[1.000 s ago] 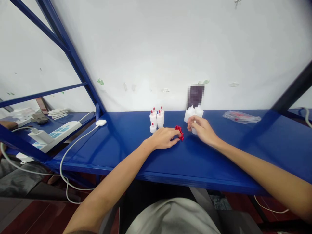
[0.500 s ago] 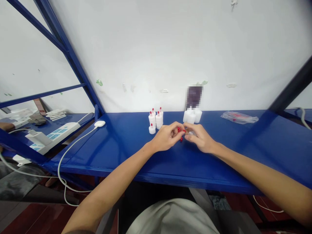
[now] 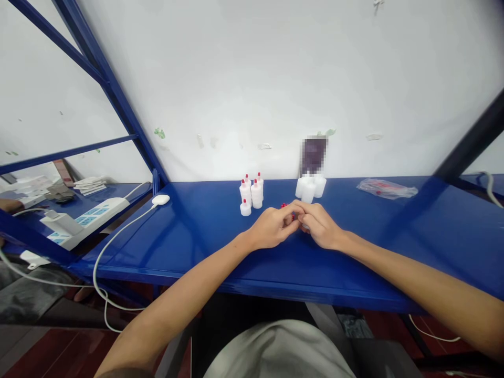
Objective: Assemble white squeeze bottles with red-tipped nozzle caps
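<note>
My left hand (image 3: pixel 272 227) and my right hand (image 3: pixel 323 226) meet over the table, fingertips touching. Both are closed in a pinch. A small whitish nozzle cap (image 3: pixel 305 226) shows partly between the right fingers; most of it is hidden. The red tip cap at the left fingertips is covered now. Several loose small red tip caps (image 3: pixel 284 206) lie on the table just behind the left hand. Beyond my right hand stand several white bottles (image 3: pixel 307 192) without red tips. Left of them are several white squeeze bottles (image 3: pixel 257 196) with red tips and one short white nozzle cap with a red tip (image 3: pixel 245 209).
A clear plastic bag (image 3: pixel 388 189) with red bits inside lies at the right rear of the blue table (image 3: pixel 189 231). At the left are a white charger puck (image 3: pixel 160 200) with its cable and a power strip (image 3: pixel 92 220). Blue frame posts flank the table.
My two hands have come together, fingertips now touching where there was a small gap. The red and whitish pieces between them are now mostly covered. The bottles have not moved.
</note>
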Motion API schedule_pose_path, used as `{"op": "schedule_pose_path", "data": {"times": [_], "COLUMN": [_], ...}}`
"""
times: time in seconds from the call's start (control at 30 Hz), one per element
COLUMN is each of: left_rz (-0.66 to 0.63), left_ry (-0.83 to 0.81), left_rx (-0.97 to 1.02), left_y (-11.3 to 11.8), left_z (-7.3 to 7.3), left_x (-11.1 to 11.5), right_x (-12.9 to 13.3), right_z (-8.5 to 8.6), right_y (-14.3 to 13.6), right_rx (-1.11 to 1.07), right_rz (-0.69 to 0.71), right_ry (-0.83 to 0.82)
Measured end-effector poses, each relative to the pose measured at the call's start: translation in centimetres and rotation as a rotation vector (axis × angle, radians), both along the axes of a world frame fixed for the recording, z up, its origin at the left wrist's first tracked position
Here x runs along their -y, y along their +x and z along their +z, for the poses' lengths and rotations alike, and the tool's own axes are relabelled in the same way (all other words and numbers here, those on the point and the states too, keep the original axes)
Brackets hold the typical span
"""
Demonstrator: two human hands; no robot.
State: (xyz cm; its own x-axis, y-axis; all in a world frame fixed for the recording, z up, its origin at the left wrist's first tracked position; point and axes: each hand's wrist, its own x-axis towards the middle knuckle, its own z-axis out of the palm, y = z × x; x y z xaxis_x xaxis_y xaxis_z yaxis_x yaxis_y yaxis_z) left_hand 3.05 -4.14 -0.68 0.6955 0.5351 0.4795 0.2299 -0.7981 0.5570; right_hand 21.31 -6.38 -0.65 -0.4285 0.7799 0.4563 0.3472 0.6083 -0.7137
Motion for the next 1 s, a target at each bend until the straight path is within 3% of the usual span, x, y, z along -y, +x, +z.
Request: {"op": "schedule_pose_path", "data": {"times": [0.2,0.27,0.37,0.47,0.57,0.73,1.0], "left_rz": [-0.02,0.074,0.339,0.546,0.647,0.679,0.72], "left_ry": [-0.129,-0.116,0.032,0.126,0.164,0.217,0.264], "left_rx": [0.106,0.198,0.293,0.186,-0.001,-0.21,-0.254], "left_y": [-0.1,-1.1,-3.8,-6.9,-8.7,-9.0,-9.0], "left_z": [0.3,0.9,2.0,2.9,3.1,3.0,3.0], "left_x": [-0.1,-0.7,-2.4,-4.2,-5.2,-5.3,-5.0], "right_x": [0.0,-0.4,-1.8,-4.0,-6.2,-8.0,-8.5], "right_z": [0.2,0.5,1.3,2.4,3.2,3.9,2.6], "right_y": [-0.3,0.2,1.7,4.1,6.1,6.9,6.0], "right_rx": [-0.039,-0.092,-0.242,-0.342,-0.317,-0.272,-0.16], "right_rz": [-0.059,-0.12,-0.232,-0.349,-0.434,-0.461,-0.522], "right_ry": [0.002,-0.003,0.017,0.089,0.159,0.166,0.127]}}
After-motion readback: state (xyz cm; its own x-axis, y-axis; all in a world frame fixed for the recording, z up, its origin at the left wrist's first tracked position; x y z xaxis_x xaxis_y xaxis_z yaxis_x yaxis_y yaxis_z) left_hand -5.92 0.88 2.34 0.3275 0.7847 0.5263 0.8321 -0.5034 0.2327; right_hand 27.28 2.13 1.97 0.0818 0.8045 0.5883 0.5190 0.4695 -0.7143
